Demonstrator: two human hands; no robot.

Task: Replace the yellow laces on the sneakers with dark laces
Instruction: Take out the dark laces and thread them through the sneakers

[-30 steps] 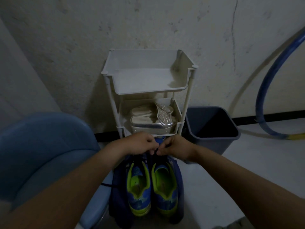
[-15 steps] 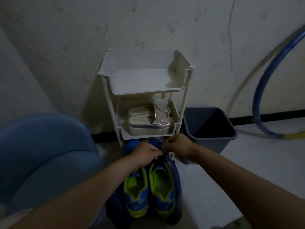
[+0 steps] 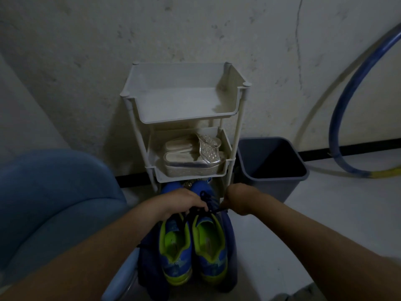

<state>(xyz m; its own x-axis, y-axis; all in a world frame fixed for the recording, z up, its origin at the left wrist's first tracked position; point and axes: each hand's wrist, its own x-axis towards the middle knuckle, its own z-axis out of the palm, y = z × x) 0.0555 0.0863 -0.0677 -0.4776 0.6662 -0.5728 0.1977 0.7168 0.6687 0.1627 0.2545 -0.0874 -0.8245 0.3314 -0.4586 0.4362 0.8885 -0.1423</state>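
No legible text, label, brand or number anywhere in the dim frame.

Hands, formerly touching above the sneakers, now apart — right hand drawn out to the right, pulling a dark lace taut; left hand lowered onto the tongues.

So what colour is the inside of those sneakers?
Bright yellow-green lining inside the blue sneakers, seen best in the head view, the only one here.
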